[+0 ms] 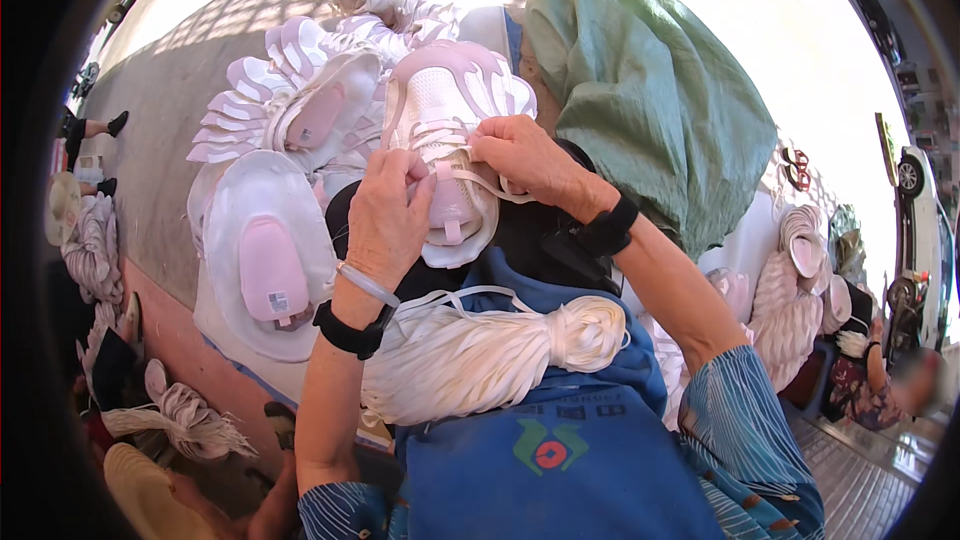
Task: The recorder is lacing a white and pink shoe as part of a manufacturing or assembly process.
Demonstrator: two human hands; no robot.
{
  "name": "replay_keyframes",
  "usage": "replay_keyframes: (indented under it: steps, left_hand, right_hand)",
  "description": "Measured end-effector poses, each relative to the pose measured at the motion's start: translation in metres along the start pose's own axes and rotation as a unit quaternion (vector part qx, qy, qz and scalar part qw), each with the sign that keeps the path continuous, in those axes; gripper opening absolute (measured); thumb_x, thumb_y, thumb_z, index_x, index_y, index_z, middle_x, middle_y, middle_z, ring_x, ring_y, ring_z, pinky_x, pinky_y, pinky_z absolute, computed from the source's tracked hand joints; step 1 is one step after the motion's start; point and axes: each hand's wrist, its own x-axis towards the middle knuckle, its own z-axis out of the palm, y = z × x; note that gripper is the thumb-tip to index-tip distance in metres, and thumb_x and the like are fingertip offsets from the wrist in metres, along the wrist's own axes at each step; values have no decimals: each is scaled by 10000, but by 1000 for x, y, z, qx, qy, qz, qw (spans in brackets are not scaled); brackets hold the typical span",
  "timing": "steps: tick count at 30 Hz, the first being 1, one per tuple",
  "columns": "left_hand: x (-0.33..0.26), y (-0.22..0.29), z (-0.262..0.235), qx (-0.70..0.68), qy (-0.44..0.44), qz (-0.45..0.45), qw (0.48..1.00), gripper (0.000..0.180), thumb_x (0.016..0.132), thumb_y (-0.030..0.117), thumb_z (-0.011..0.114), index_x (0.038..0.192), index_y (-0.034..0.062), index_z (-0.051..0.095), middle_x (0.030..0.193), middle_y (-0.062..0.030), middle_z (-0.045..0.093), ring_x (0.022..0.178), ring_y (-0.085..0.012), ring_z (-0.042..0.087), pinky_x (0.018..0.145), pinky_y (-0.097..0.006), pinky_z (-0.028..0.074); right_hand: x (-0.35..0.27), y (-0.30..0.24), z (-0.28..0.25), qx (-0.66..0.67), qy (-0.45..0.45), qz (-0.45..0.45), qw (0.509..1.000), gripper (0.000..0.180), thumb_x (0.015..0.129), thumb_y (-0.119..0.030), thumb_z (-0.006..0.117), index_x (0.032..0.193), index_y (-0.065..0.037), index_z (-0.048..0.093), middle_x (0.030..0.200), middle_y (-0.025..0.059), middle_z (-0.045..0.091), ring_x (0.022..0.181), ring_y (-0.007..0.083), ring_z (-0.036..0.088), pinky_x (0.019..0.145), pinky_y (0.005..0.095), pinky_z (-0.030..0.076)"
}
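A white and pink shoe upper [435, 90] lies in front of me, toe pointing away, with laces crossing its front and a pink tongue. My left hand [383, 220] is closed at the upper's left eyelet edge, its thumb beside the tongue. On the opposite edge my right hand [540, 165] pinches a flat white shoelace [488, 183], which loops beneath the fingers over the opening. Across my lap, below both wrists, rests a thick tied bundle of white shoelaces [460, 355]. The fingertips partly hide the eyelets.
More pink and white uppers [265, 100] are piled at the left and back, one with its pink insole side [270, 270] showing. Green cloth [640, 100] covers something on the right. Other people sit at both sides; stacked uppers [795, 310] stand by the right one.
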Motion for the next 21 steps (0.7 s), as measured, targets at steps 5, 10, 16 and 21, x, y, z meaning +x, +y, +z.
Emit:
replay_keyframes:
  steps: [5, 10, 16, 21]
  left_hand:
    - [3, -1, -28, 80, -42, 6, 996, 108, 815, 39, 633, 883, 9, 556, 786, -135, 571, 705, -305, 585, 644, -386, 461]
    - [-4, -6, -34, 75, 29, 62, 995, 144, 845, 137, 645, 908, 38, 562, 846, -154, 584, 727, -349, 591, 638, -415, 464]
    - [-54, 10, -13, -116, -176, -118, 970, 214, 919, 188, 584, 944, -23, 605, 727, -103, 631, 575, -159, 555, 550, -299, 443]
    - [-64, 23, -5, -322, -211, -355, 852, 326, 954, 227, 540, 1199, 16, 504, 776, -56, 635, 458, -67, 451, 404, -212, 365]
  right_hand:
    - [-6, 6, 11, -184, 134, -134, 965, 205, 770, -144, 528, 772, 32, 632, 715, 229, 636, 668, 384, 610, 665, 411, 498]
    - [-27, -5, 15, -223, 98, -271, 931, 138, 815, -135, 556, 791, -20, 628, 745, 159, 583, 722, 329, 634, 655, 411, 497]
    - [-26, 3, 25, -418, 126, -319, 841, 124, 837, -179, 632, 890, -73, 667, 798, 110, 569, 677, 290, 618, 596, 387, 505]
    - [-26, -6, 40, -492, 154, -280, 810, 128, 838, -164, 610, 862, -42, 643, 837, 129, 582, 663, 316, 641, 584, 410, 518]
